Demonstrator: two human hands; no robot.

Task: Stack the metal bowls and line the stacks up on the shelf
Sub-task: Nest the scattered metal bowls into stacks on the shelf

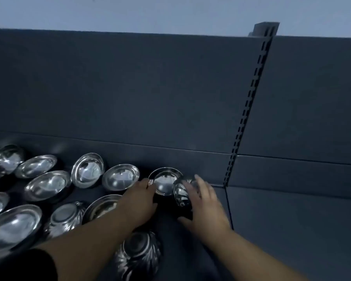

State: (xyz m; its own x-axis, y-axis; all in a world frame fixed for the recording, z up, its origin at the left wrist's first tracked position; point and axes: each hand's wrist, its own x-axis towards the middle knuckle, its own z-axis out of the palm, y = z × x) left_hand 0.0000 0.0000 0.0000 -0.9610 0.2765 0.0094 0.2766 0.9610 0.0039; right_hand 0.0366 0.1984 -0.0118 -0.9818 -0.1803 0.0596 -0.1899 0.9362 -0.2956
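Observation:
Several shiny metal bowls lie scattered on the dark shelf [272, 230], mostly at the left. My left hand [139, 196] grips the near rim of an upright bowl [165, 180] near the back panel. Right beside it, my right hand [204, 205] holds a tilted bowl [180, 192] with fingers over its top and thumb below; this bowl leans against the upright one. Other bowls stand close by: one upright bowl [121, 177] to the left, a fluted bowl [139, 254] turned upside down under my forearms, and another partly hidden bowl [101, 206] behind my left wrist.
The shelf's dark back panel [130, 88] rises close behind the bowls. A slotted upright post [249, 110] divides it, and a seam runs across the shelf floor at the right. More bowls [47, 184] crowd the left side, some tipped over.

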